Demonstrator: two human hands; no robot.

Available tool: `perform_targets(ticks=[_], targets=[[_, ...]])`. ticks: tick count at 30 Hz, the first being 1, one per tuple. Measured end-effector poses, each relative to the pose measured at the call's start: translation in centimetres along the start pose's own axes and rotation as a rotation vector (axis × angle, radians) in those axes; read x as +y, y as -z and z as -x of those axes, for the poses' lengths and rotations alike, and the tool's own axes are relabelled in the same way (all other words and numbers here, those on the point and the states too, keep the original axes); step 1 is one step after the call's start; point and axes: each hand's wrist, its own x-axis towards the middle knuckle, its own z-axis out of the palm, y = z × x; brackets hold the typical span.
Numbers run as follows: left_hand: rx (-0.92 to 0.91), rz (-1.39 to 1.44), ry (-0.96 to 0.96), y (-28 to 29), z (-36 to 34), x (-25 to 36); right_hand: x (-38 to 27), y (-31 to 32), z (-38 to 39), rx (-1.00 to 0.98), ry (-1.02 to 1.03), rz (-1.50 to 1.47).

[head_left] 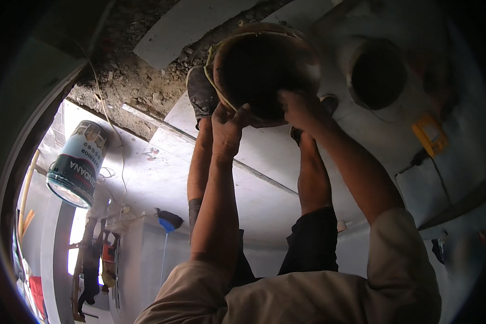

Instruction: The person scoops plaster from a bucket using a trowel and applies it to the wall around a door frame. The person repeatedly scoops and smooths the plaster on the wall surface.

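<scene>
A large round bucket (306, 60) stands tilted between my feet, its mouth facing me and its inside in deep shadow. At the near left of its rim, my left hand (229, 123) is closed on the edge, thumb uppermost. Yellowish, ragged material runs along that left rim. My right hand (302, 110) is at the near right part of the mouth with its fingers curled; shadow hides whatever they may hold. Both forearms reach forward from the lower edge.
White boards (243, 178) cover the floor, with bare rubble soil (146, 86) at the far left. A second bucket (356, 89) stands to the right, near a yellow tool case (430, 135). At left are a paint pail (81, 162) and a thin cable (102, 102); a broom (169, 221) lies nearer.
</scene>
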Motion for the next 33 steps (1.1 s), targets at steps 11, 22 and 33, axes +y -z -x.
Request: perform_targets(ticks=[11,22,33], targets=[[0.031,-0.061,-0.087,-1.1,-0.3,-1.7,0.4,0.9,-1.4,0.338,0.001,0.371],[0.019,-0.113,-0.058,0.1,-1.3,-1.5,-1.3,-1.8,-0.7,-0.273,-0.489,-0.777],[0.099,-0.163,-0.033,0.3,-2.1,-0.8,-2.2,-3.2,-3.3,0.239,-0.451,-0.882]])
